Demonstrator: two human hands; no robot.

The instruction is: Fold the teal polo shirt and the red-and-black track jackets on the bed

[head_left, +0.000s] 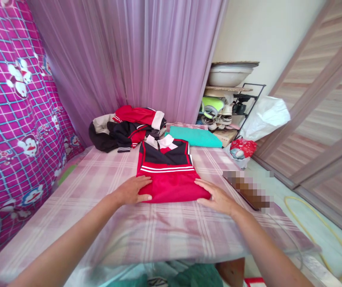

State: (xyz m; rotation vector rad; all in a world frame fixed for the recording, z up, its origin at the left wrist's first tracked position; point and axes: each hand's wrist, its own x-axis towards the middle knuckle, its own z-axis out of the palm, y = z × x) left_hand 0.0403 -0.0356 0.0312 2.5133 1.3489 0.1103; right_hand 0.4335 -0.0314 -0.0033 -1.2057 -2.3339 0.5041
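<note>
The folded red garment (171, 185) lies between both hands' spread fingers (143, 181).

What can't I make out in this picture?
- Head view: underside of the red garment, hidden by its upper layers.
- Head view: number of clothes in the pile, hidden by overlap.
- Head view: face of the flat object, blurred by pixelation.
- Head view: lower green fabric, cut off by the bottom edge.
</note>
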